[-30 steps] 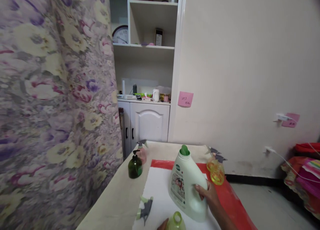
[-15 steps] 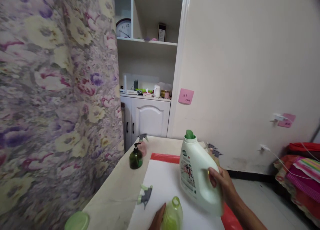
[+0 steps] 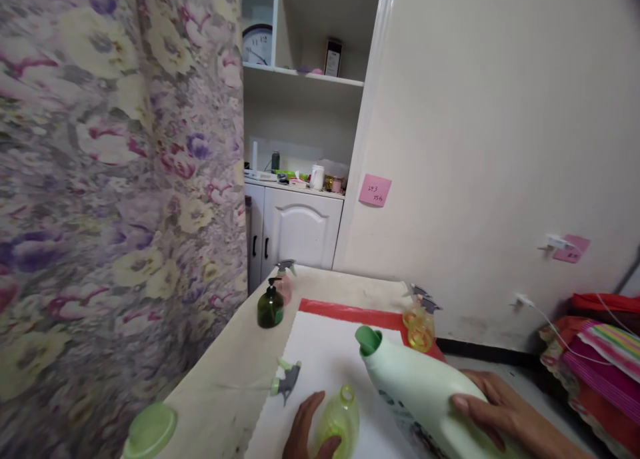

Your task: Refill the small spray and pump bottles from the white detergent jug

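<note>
My right hand point(image 3: 493, 409) is wrapped around the handle of a pale green detergent jug point(image 3: 425, 386). The jug is tilted left, its green spout apart from and above right of the small bottle's mouth. A clear light-green spray bottle point(image 3: 345, 419), its top off and some liquid low inside, stands upright on the white sheet point(image 3: 320, 339). My left hand point(image 3: 307, 432) is around its left side, thumb across the front; the hand's lower part is cut off by the frame. A grey and green trigger sprayer head point(image 3: 287, 380) lies left of the bottle.
A green cap point(image 3: 150, 430) lies at the table's left edge. Farther back stand a dark green pump bottle point(image 3: 271, 306) and a pink spray bottle point(image 3: 283, 286). Yellowish spray bottles point(image 3: 419, 326) stand at the back right, near the wall. A floral curtain point(image 3: 125, 179) hangs at left.
The detergent jug has gone from nearly upright to tipped left, its spout lower and nearer the spray bottle. My left thumb now shows on the bottle's front. Yellowish bottles at right are uncovered.
</note>
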Tool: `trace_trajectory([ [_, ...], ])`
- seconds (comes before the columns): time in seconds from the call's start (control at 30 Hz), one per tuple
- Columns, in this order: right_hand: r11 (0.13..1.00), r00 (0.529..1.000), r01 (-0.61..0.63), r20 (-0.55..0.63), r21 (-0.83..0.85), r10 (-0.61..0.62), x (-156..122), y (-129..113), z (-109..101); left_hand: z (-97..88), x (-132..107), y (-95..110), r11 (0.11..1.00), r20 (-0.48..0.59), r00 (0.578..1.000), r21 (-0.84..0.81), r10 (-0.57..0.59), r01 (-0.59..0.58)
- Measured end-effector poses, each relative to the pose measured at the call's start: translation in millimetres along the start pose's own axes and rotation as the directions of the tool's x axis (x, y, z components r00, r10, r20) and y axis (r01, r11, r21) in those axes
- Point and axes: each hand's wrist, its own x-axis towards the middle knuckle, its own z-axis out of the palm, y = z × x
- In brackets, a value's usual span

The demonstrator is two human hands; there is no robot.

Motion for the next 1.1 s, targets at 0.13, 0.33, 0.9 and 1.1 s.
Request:
trace_trajectory([
  [0.13,0.996,0.996,-0.077,0.045,-0.048,0.079,-6,-2,1,-6.1,13,46,1.000,0.097,0.995,-0.002,-0.007,0.007],
  [0.33,0.994,0.996,-0.076,0.034,-0.079,0.079,-8,0,-6,0.9,38,82,0.996,0.201,0.977,-0.039,-0.068,0.077],
  [0.9,0.965,0.966,-0.078,0.222,-0.251,0.135,7,-18,-10,6.4,46,86,0.976,0.343,0.939,-0.187,-0.041,0.110],
  [1.1,0.918,0.981,-0.012,0.172,-0.396,0.087,10,-23,-12,6.9,45,87,0.970,0.344,0.936,-0.196,-0.071,0.146],
])
